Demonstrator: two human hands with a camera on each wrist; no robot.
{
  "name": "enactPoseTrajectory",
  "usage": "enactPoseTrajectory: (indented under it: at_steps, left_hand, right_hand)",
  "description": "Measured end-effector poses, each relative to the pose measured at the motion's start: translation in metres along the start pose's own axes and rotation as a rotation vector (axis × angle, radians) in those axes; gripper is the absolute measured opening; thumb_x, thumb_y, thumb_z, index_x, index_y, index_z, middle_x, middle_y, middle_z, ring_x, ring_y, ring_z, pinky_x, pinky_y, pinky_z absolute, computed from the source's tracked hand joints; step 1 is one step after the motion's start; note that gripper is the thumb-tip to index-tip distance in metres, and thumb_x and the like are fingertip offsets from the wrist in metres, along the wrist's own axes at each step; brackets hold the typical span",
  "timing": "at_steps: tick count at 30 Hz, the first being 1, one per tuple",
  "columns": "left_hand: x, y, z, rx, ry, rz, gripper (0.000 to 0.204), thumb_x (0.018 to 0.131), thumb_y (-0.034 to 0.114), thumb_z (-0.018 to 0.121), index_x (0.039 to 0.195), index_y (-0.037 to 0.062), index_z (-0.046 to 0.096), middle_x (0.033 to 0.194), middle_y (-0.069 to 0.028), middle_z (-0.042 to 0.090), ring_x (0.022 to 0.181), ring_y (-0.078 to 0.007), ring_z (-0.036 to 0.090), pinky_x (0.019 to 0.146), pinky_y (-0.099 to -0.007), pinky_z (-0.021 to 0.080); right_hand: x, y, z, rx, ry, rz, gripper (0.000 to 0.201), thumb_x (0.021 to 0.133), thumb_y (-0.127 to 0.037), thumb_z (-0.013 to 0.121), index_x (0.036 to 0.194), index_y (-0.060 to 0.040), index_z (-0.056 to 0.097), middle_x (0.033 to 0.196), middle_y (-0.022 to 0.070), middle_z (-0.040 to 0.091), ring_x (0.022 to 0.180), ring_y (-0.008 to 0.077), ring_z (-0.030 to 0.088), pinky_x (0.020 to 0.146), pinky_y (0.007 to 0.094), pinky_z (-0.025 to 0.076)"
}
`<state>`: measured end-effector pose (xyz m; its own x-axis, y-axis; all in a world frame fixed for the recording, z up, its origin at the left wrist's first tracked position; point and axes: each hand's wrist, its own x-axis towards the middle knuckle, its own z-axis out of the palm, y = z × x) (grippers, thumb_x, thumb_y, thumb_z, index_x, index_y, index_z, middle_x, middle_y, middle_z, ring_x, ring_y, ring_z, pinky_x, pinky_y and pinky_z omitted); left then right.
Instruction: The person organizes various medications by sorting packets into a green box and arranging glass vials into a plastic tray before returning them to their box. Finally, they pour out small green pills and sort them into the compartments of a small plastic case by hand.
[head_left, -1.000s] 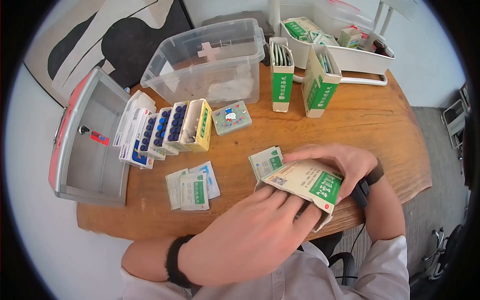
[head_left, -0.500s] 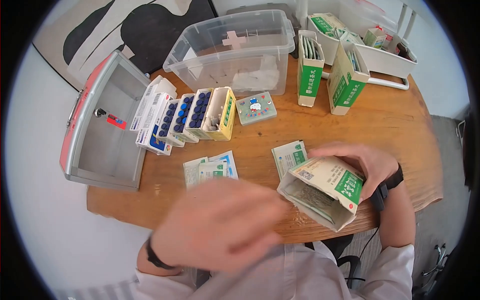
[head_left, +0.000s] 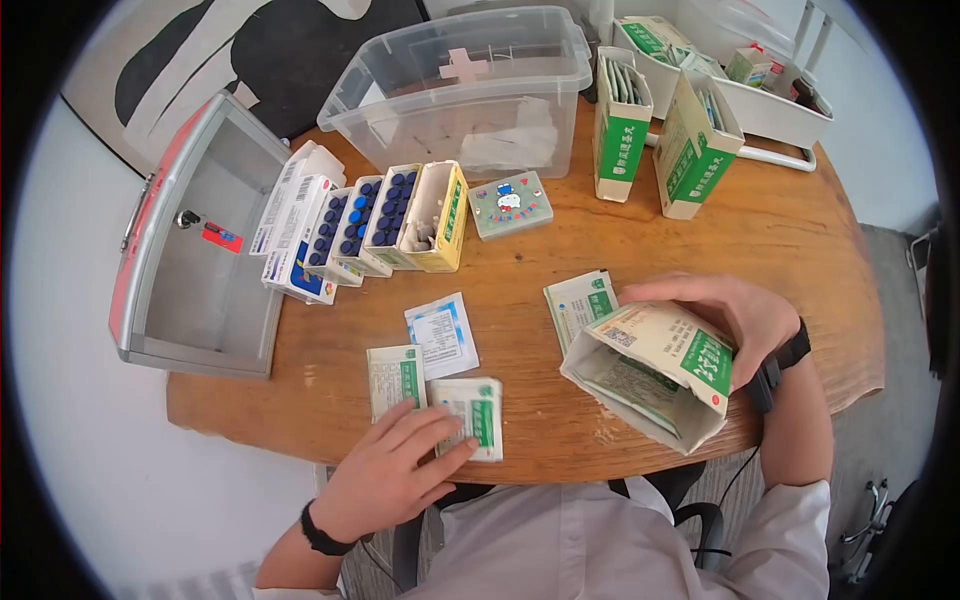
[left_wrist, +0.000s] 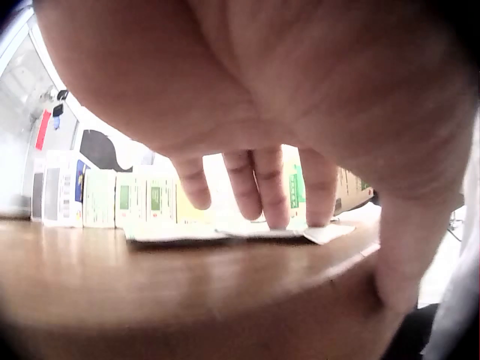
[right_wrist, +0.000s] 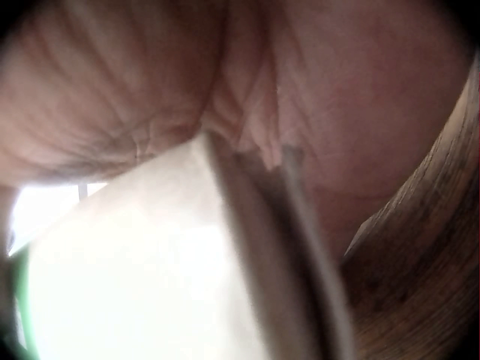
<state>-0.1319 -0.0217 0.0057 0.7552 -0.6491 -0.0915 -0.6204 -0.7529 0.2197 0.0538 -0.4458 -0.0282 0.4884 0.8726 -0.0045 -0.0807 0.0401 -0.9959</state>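
My left hand (head_left: 395, 475) rests its fingertips on a green-and-white medicine sachet (head_left: 482, 425) near the table's front edge. Seen from the left wrist, its fingers (left_wrist: 271, 187) reach down, fairly straight, onto flat sachets (left_wrist: 187, 234). Another green-and-white sachet (head_left: 392, 372) lies beside it, and a blue-edged white packet (head_left: 440, 335) is just behind. On the right, my right hand (head_left: 735, 315) grips a cream-and-green medicine box (head_left: 655, 345) from its far side, tilted with its open end toward me. Sachets (head_left: 640, 395) show inside the box. One more sachet (head_left: 580, 305) lies partly behind it.
Two upright green boxes (head_left: 620, 150) of sachets stand at the back right, before a white bin (head_left: 770, 105). A clear tub (head_left: 440, 125), a small printed case (head_left: 510, 205), boxes of blue-capped vials (head_left: 392, 215) and a metal-framed case (head_left: 205, 250) stand farther left.
My left hand has come out of the box and moved left to the sachets, where the front one now lies farther right. My right hand still holds the box.
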Motion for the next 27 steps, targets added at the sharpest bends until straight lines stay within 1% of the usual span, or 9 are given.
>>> enactPoseTrajectory:
  at_steps: [1, 6, 11, 13, 17, 19, 20, 22, 27]
  left_hand:
    - [-0.001, 0.002, 0.005, -0.033, 0.068, 0.028, 0.056, 0.079, 0.023, 0.093, 0.133, 0.0168, 0.077, 0.135, -0.0070, 0.070, 0.129, -0.0296, 0.067, 0.118, -0.0523, 0.053]
    - [0.004, 0.012, 0.009, -0.081, 0.177, 0.237, 0.035, 0.084, 0.014, 0.087, 0.119, 0.0119, 0.081, 0.112, -0.0027, 0.073, 0.107, -0.0223, 0.072, 0.100, -0.0415, 0.063]
    - [0.038, 0.030, -0.046, -0.189, 0.672, 0.257, 0.029, 0.081, 0.004, 0.087, 0.109, 0.0113, 0.084, 0.094, 0.0009, 0.070, 0.091, -0.0188, 0.069, 0.087, -0.0363, 0.065]
    - [0.062, 0.039, -0.064, -0.178, 0.780, 0.444, 0.024, 0.078, 0.004, 0.086, 0.100, 0.0134, 0.087, 0.093, -0.0008, 0.072, 0.083, -0.0189, 0.070, 0.077, -0.0354, 0.064]
    - [0.108, 0.063, -0.073, -0.043, 0.712, 0.506, 0.021, 0.082, 0.009, 0.084, 0.102, 0.0106, 0.085, 0.097, -0.0030, 0.072, 0.084, -0.0194, 0.070, 0.074, -0.0335, 0.062]
    - [0.126, 0.062, -0.068, -0.051, 0.484, 0.457, 0.023, 0.086, 0.013, 0.079, 0.108, 0.0071, 0.081, 0.108, -0.0059, 0.073, 0.089, -0.0222, 0.072, 0.076, -0.0339, 0.060]
    - [0.131, 0.061, -0.064, -0.052, 0.481, 0.462, 0.023, 0.086, 0.013, 0.079, 0.108, 0.0071, 0.081, 0.108, -0.0059, 0.073, 0.089, -0.0222, 0.072, 0.076, -0.0339, 0.060]
    - [0.138, 0.059, -0.057, -0.170, 0.295, 0.440, 0.032, 0.093, 0.021, 0.078, 0.120, 0.0037, 0.076, 0.120, -0.0094, 0.072, 0.103, -0.0286, 0.073, 0.090, -0.0415, 0.057]
    - [0.136, 0.068, -0.047, -0.273, 0.223, 0.365, 0.045, 0.099, 0.036, 0.077, 0.128, 0.0027, 0.072, 0.126, -0.0123, 0.072, 0.122, -0.0339, 0.067, 0.108, -0.0506, 0.049]
  right_hand:
    - [0.001, -0.001, 0.000, -0.039, -0.013, -0.004, 0.127, 0.057, -0.023, 0.107, 0.167, 0.0031, 0.048, 0.170, 0.0197, 0.051, 0.157, 0.0258, 0.048, 0.132, 0.0379, 0.031]
    - [0.001, -0.003, 0.002, -0.043, -0.013, 0.013, 0.126, 0.059, -0.023, 0.107, 0.168, 0.0009, 0.048, 0.170, 0.0198, 0.051, 0.157, 0.0256, 0.048, 0.131, 0.0379, 0.032]
    - [0.001, -0.008, 0.003, -0.116, -0.036, 0.020, 0.125, 0.060, -0.022, 0.106, 0.168, -0.0009, 0.048, 0.171, 0.0196, 0.051, 0.156, 0.0262, 0.048, 0.131, 0.0379, 0.032]
    - [0.002, -0.008, 0.003, -0.152, -0.044, -0.011, 0.123, 0.062, -0.021, 0.106, 0.168, -0.0015, 0.048, 0.170, 0.0192, 0.052, 0.156, 0.0264, 0.049, 0.131, 0.0376, 0.033]
    - [0.002, -0.009, 0.004, -0.144, -0.025, -0.007, 0.122, 0.062, -0.020, 0.105, 0.168, -0.0026, 0.048, 0.168, 0.0182, 0.054, 0.155, 0.0262, 0.050, 0.131, 0.0378, 0.033]
    - [0.002, -0.010, 0.005, -0.170, -0.022, 0.019, 0.121, 0.062, -0.019, 0.104, 0.168, -0.0034, 0.048, 0.168, 0.0173, 0.054, 0.155, 0.0260, 0.050, 0.131, 0.0386, 0.034]
    - [0.001, -0.011, 0.005, -0.169, -0.017, 0.017, 0.121, 0.062, -0.019, 0.104, 0.168, -0.0034, 0.048, 0.168, 0.0173, 0.054, 0.155, 0.0260, 0.050, 0.131, 0.0386, 0.034]
    - [0.002, -0.011, 0.004, -0.190, -0.035, 0.008, 0.121, 0.061, -0.018, 0.104, 0.168, -0.0035, 0.048, 0.168, 0.0170, 0.055, 0.154, 0.0258, 0.051, 0.131, 0.0389, 0.035]
    - [0.004, -0.014, 0.002, -0.265, -0.068, -0.010, 0.121, 0.061, -0.021, 0.104, 0.168, -0.0033, 0.049, 0.168, 0.0175, 0.054, 0.154, 0.0260, 0.051, 0.131, 0.0388, 0.035]
